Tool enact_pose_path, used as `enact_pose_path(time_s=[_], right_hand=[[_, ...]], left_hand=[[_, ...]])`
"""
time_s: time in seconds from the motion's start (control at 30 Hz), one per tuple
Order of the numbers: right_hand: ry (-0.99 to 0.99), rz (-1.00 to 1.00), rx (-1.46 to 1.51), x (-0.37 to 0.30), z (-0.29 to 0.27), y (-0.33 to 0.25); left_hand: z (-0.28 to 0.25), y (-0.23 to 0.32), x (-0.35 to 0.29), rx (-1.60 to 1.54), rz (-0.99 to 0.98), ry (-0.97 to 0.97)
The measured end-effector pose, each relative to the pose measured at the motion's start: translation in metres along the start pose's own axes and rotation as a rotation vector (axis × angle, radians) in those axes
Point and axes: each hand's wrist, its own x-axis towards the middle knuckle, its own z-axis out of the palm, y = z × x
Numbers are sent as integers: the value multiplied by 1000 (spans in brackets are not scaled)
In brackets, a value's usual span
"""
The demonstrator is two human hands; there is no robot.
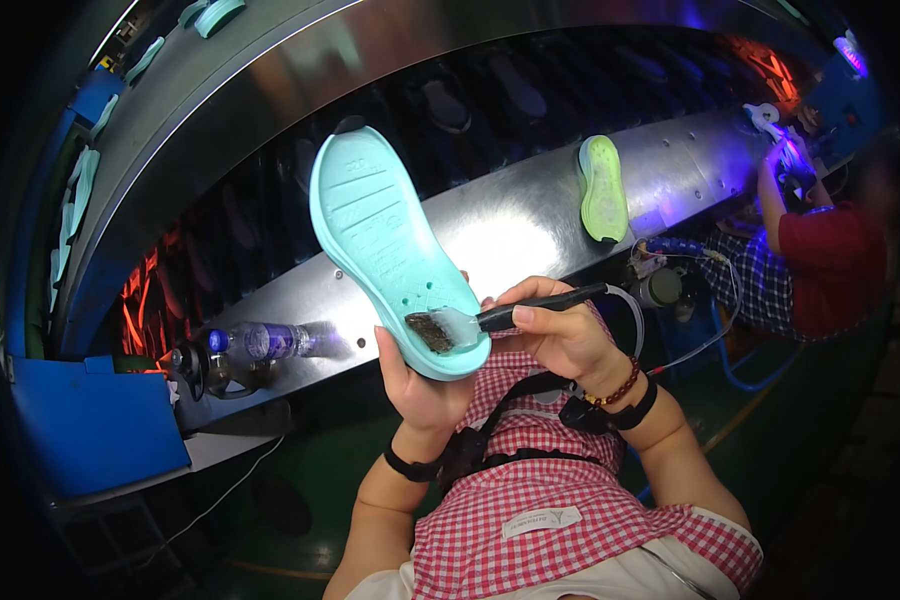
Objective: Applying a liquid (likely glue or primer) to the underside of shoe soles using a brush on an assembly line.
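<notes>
A large turquoise shoe sole (375, 215) is held up in front of me, its hollow inner side facing me. My left hand (420, 385) grips it around the near end, with the thumb along the left edge. In my right hand (562, 335) is a black-handled brush (530, 308) with a thin clear tube running from the handle's end. Its dark, wet-looking bristles touch the inside of the sole's near end. Some fingers of both hands are hidden behind the sole and the handle.
Beyond the sole runs a metal ledge (270, 312) bearing a yellow-green sole (603, 190) and a clear plastic bottle (260, 342). Behind it a dark conveyor (490, 95) carries more soles, with orange-glowing openings. A co-worker in a red top (835, 260) works at the right under purple light.
</notes>
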Motion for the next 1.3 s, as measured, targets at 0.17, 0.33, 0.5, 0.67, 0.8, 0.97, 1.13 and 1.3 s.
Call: enact_pose_path(time_s=[0.17, 0.33, 0.5, 0.67, 0.8, 0.97, 1.13, 1.3], right_hand=[[-135, -51, -772, -10, 11, -22], [-202, -187, -993, -9, 23, -48], [-653, -174, -1143, -2, 27, -58], [-593, -264, -1242, -2, 33, -70], [-832, -102, -1288, -2, 34, -85], [-678, -213, -1281, -5, 26, -84], [-600, -308, -1218, -15, 19, -82], [-506, -345, -1297, -16, 13, -69]], left_hand=[[-30, 11, 15, -60, -161, -119], [-17, 28, 14, 199, -330, -61], [-12, 46, 26, 335, -658, -179], [2, 61, 26, 463, -738, -144], [-1, 69, 26, 732, -775, -256], [-11, 80, 22, 593, -741, -198], [-34, 96, 17, 412, -693, -123], [-24, 96, 13, 589, -484, -148]])
